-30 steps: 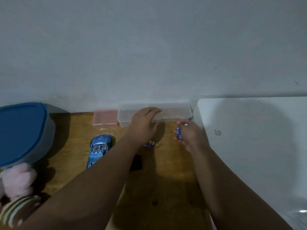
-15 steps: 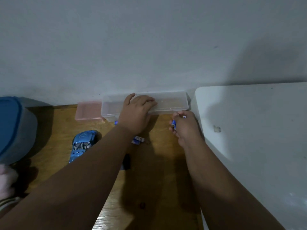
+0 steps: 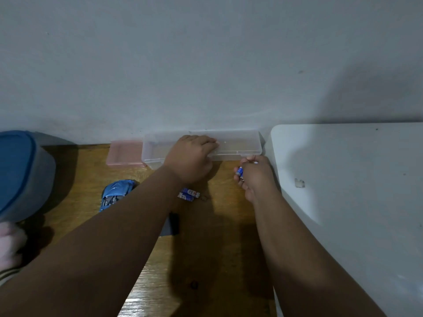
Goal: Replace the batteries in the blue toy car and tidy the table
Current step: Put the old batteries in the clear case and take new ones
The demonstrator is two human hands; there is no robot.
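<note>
Our left hand (image 3: 191, 160) lies palm-down on the clear box (image 3: 238, 145) at the far table edge, fingers curled over its lid. Our right hand (image 3: 256, 177) is just right of it, pinching a battery (image 3: 239, 172). Two batteries (image 3: 188, 193) lie near the left wrist. The car (image 3: 114, 195) sits to the left, partly behind the left forearm. A pink box (image 3: 124, 154) touches the clear box on its left.
</note>
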